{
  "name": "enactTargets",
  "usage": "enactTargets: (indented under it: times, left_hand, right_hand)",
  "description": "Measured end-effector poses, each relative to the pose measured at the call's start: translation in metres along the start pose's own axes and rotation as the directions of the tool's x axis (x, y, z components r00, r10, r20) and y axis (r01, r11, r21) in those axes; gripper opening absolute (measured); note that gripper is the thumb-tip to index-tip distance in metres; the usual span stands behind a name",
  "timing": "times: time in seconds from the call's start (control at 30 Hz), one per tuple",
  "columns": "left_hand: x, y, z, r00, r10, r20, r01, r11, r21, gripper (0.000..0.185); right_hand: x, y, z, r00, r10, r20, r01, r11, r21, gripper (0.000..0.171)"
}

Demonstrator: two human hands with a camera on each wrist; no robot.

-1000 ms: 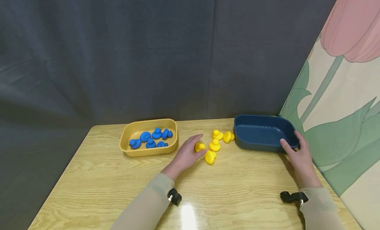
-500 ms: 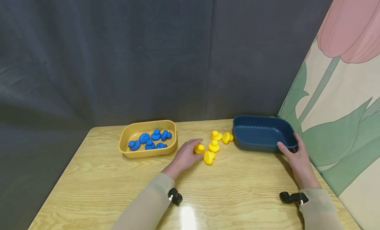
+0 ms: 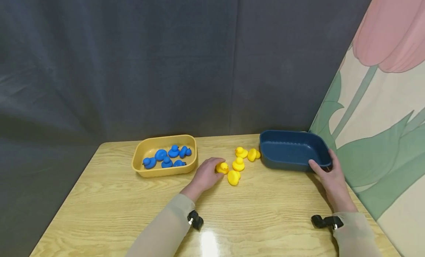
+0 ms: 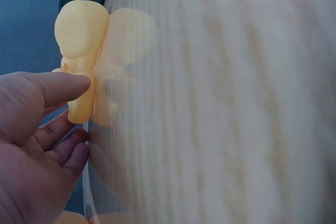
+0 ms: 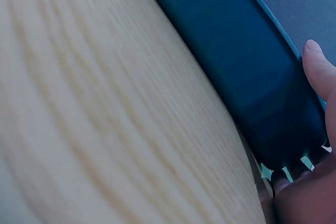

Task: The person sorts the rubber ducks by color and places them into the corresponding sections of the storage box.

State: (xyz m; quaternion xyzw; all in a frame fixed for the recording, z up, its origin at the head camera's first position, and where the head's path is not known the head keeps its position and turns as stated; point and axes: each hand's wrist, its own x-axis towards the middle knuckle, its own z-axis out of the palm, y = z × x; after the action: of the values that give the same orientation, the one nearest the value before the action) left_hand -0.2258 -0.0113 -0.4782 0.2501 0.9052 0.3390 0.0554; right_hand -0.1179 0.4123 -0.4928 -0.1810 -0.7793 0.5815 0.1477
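pinching yellow duck (image 4: 79, 51) w/ left hand (image 4: 37, 145); head cam hides fingers.

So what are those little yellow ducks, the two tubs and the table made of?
The yellow ducks look like soft rubber or vinyl: rounded, matte, one solid colour. The blue tub and yellow tub seem to be moulded plastic, with smooth thin walls and rounded corners. The table shows wood grain under a glossy coat that mirrors a light; it could be laminate.
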Motion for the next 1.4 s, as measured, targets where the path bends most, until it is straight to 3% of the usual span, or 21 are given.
enactTargets:
  times: [0.4,0.7,0.97,1.4]
  left_hand:
    - [0.001,0.006,-0.004,0.995,-0.035,-0.095,0.032,0.999,-0.038,0.056]
    - [0.002,0.024,-0.014,0.987,-0.02,-0.161,0.008,0.997,-0.073,0.06]
    - [0.009,0.048,-0.015,0.981,0.01,-0.196,-0.033,0.992,-0.118,0.062]
    - [0.03,0.092,0.013,0.972,0.107,-0.21,-0.132,0.985,-0.108,0.061]
  right_hand:
    - [0.001,0.001,0.0,1.0,0.009,0.0,-0.009,1.0,0.011,0.102]
    - [0.0,0.0,0.001,0.999,0.007,0.044,-0.008,1.0,0.027,0.104]
    - [0.0,0.003,0.001,0.999,0.032,0.033,-0.034,0.998,0.056,0.103]
    - [-0.002,0.004,-0.005,1.0,0.027,0.005,-0.027,0.999,0.031,0.103]
